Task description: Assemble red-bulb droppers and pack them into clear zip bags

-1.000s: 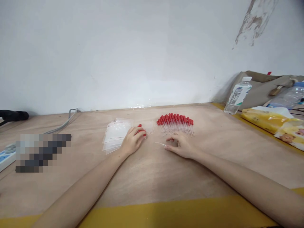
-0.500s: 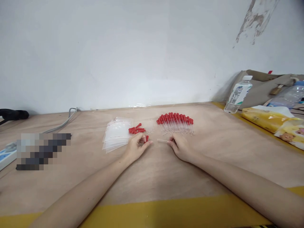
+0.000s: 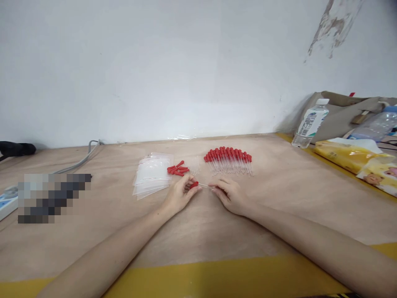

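Between the fingers of my left hand (image 3: 181, 192) is a red rubber dropper bulb (image 3: 194, 185). My right hand (image 3: 229, 194) pinches a thin clear dropper tube (image 3: 204, 186), whose left end meets the bulb; how far it sits inside I cannot tell. Just beyond my left hand lie several loose red bulbs (image 3: 177, 169) and a few clear tubes (image 3: 194, 164). Behind my right hand, droppers with red bulbs (image 3: 228, 159) are fanned out in a row, tubes towards me. Clear plastic bags (image 3: 153, 174) are stacked left of the loose bulbs.
At the right stand a water bottle (image 3: 311, 124), a grey bag (image 3: 338, 114) and a yellow tissue pack (image 3: 347, 159). A power strip (image 3: 8, 205) and a grey cable (image 3: 83, 159) lie at the left, beside a blurred-out dark object (image 3: 56, 198). The wall (image 3: 198, 74) closes off the back.
My right hand has moved slightly left, bringing the tube against the bulb. The bulb in my left hand has turned and shows more. The loose pieces have not moved.
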Motion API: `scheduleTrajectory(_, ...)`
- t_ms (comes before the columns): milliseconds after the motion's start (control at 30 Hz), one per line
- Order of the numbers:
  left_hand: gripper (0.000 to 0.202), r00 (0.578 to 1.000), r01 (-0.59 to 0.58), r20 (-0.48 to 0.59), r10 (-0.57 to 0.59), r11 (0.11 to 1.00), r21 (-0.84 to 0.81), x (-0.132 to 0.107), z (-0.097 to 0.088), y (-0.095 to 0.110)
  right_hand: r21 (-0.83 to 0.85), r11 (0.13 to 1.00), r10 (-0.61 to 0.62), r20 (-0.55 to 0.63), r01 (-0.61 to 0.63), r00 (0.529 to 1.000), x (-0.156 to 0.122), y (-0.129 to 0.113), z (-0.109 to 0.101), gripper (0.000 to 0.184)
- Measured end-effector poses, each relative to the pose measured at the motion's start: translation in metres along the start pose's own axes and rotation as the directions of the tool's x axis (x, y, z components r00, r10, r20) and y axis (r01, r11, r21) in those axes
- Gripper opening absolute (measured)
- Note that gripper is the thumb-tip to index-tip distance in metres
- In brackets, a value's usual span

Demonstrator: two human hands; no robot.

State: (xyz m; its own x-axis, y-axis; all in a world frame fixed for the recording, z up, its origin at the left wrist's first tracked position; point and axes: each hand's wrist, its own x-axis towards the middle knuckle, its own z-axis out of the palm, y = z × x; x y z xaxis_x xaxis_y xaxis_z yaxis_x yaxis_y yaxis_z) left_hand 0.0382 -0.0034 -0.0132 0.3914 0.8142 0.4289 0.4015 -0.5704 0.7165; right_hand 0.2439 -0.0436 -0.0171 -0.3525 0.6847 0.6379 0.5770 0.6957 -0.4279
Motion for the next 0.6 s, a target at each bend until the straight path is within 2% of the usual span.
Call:
scheduleTrajectory(67,0.019,1.000,-0.004,-0.003,0.004,1.000,0.009,0.0004,-0.0001,-0.0010,-0.002,1.000,-0.007,0.003,0.007,1.000,-0.0003,-0.0004,0.0000,0.021)
scheduleTrajectory(233,0.019,1.000,-0.006,-0.002,0.006,1.000,0.001,0.0008,-0.0008,-0.0034,0.003,0.999,0.034,-0.085,-0.034,0.996,0.0010,-0.0022,-0.0014,0.021)
scheduleTrajectory(367,0.021,0.999,-0.036,0.003,0.036,0.999,0.040,0.0004,-0.0007,-0.0043,-0.018,1.000,0.024,-0.018,-0.025,1.000,0.0002,-0.0037,-0.0003,0.019)
scheduleTrajectory(600,0.018,0.975,-0.221,0.001,0.224,0.963,0.153,-0.0024,-0.0035,-0.0090,-0.057,0.998,0.023,0.035,-0.021,0.999,0.0024,-0.0004,-0.0011,0.016)
